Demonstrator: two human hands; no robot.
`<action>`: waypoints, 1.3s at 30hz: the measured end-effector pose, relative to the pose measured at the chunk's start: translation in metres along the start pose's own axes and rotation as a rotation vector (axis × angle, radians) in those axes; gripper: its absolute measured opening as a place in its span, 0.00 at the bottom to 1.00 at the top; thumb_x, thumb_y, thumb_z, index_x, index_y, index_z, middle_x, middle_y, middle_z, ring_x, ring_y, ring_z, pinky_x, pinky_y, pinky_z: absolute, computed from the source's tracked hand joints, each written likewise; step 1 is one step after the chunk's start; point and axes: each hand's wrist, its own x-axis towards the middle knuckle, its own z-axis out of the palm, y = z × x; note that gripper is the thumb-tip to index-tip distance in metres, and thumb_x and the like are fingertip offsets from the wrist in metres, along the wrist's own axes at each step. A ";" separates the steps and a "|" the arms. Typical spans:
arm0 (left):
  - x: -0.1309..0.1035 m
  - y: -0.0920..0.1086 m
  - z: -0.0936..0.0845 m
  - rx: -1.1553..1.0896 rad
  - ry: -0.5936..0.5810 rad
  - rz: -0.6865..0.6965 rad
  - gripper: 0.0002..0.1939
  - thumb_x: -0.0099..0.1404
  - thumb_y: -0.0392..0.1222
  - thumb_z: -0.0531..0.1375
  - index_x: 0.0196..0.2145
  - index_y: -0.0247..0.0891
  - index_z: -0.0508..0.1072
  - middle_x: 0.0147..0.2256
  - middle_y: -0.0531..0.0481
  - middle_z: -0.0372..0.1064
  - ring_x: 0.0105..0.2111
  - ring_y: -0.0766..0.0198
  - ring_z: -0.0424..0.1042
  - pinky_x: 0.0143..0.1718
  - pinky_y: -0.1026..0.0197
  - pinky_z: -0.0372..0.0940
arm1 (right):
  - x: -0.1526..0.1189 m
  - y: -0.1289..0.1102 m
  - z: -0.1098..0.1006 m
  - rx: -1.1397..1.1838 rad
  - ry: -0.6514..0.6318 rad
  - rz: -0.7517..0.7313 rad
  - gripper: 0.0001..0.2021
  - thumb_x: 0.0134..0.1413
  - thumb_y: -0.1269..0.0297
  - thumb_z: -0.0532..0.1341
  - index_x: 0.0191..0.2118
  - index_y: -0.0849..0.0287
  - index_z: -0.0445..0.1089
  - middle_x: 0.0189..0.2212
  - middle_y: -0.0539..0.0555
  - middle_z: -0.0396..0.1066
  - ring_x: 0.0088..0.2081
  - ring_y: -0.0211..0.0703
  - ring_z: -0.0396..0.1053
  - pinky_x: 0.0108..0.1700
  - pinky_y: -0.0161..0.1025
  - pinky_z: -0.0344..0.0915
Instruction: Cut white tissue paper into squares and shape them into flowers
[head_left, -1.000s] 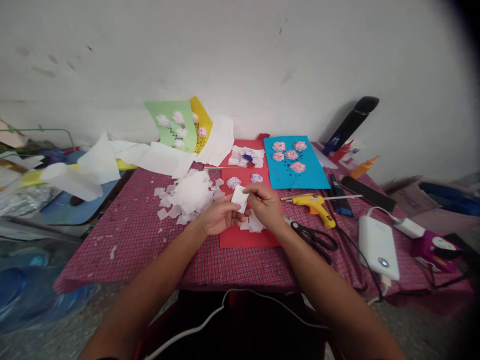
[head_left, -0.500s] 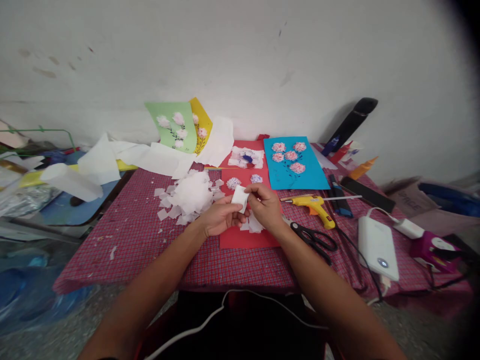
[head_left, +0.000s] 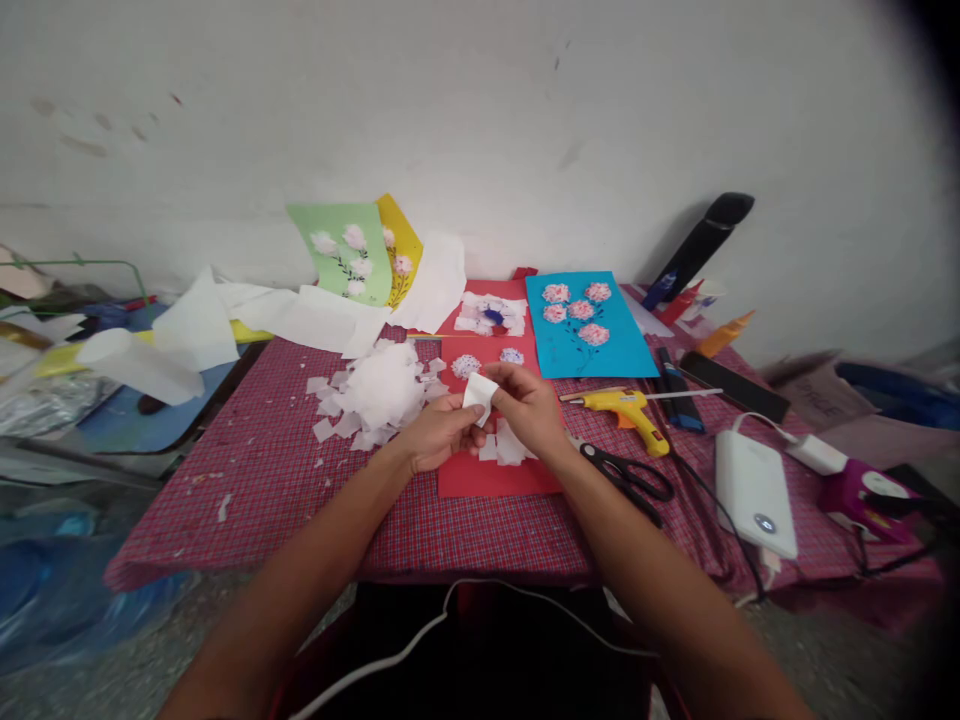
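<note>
A small square of white tissue paper (head_left: 479, 395) is pinched between my two hands over the red sheet (head_left: 495, 484). My left hand (head_left: 442, 432) grips its lower left side with the thumb on top. My right hand (head_left: 529, 402) holds the right edge between thumb and forefinger. Just beyond are two white paper flowers with purple specks, the left flower (head_left: 466, 367) and the right flower (head_left: 511, 357). Several loose tissue squares (head_left: 507, 446) lie on the red sheet, partly behind my right hand. To the left sits a heap of cut tissue squares (head_left: 382, 390).
A blue card with pink flowers (head_left: 592, 325) lies at the back right. A yellow glue gun (head_left: 626, 410), black scissors (head_left: 630, 478) and a white power bank (head_left: 756, 495) are on the right. A stained tissue (head_left: 491, 315) and a green flower card (head_left: 345, 250) are farther back.
My right hand has shifted slightly on the tissue square, whose upper edge now looks more tilted. Both hands stay in nearly the same place. The view has moved a little.
</note>
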 end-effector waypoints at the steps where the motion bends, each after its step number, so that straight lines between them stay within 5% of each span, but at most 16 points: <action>1: 0.000 0.000 0.000 0.005 0.002 0.000 0.17 0.60 0.46 0.69 0.38 0.33 0.70 0.30 0.50 0.72 0.22 0.69 0.72 0.21 0.67 0.64 | 0.000 -0.001 -0.001 -0.011 -0.014 0.022 0.11 0.53 0.64 0.64 0.42 0.57 0.76 0.36 0.52 0.78 0.31 0.40 0.72 0.33 0.37 0.69; 4: 0.000 0.000 -0.001 0.017 0.005 -0.001 0.17 0.59 0.47 0.70 0.38 0.33 0.70 0.29 0.51 0.71 0.22 0.69 0.71 0.20 0.67 0.64 | 0.000 -0.003 -0.003 -0.041 -0.026 0.054 0.08 0.55 0.62 0.64 0.38 0.58 0.78 0.30 0.50 0.77 0.28 0.39 0.70 0.31 0.36 0.67; 17: 0.001 0.000 0.001 0.034 0.092 0.024 0.17 0.59 0.46 0.69 0.38 0.34 0.69 0.28 0.50 0.72 0.20 0.69 0.70 0.20 0.67 0.62 | 0.002 -0.003 -0.006 0.015 -0.063 0.061 0.10 0.53 0.64 0.61 0.39 0.57 0.78 0.33 0.50 0.77 0.34 0.42 0.72 0.41 0.40 0.69; 22: 0.002 -0.001 -0.001 0.033 0.066 0.019 0.17 0.58 0.47 0.70 0.38 0.34 0.70 0.28 0.51 0.71 0.21 0.68 0.70 0.19 0.67 0.63 | 0.002 -0.006 -0.007 -0.006 -0.105 0.057 0.12 0.55 0.57 0.64 0.41 0.58 0.77 0.33 0.51 0.76 0.33 0.43 0.71 0.38 0.39 0.68; 39: -0.004 0.008 -0.002 -0.093 -0.029 -0.051 0.12 0.60 0.41 0.67 0.38 0.33 0.71 0.27 0.48 0.74 0.19 0.69 0.70 0.16 0.69 0.61 | 0.000 -0.012 -0.007 0.125 -0.125 0.061 0.10 0.52 0.60 0.65 0.40 0.57 0.76 0.28 0.50 0.75 0.30 0.42 0.71 0.37 0.41 0.68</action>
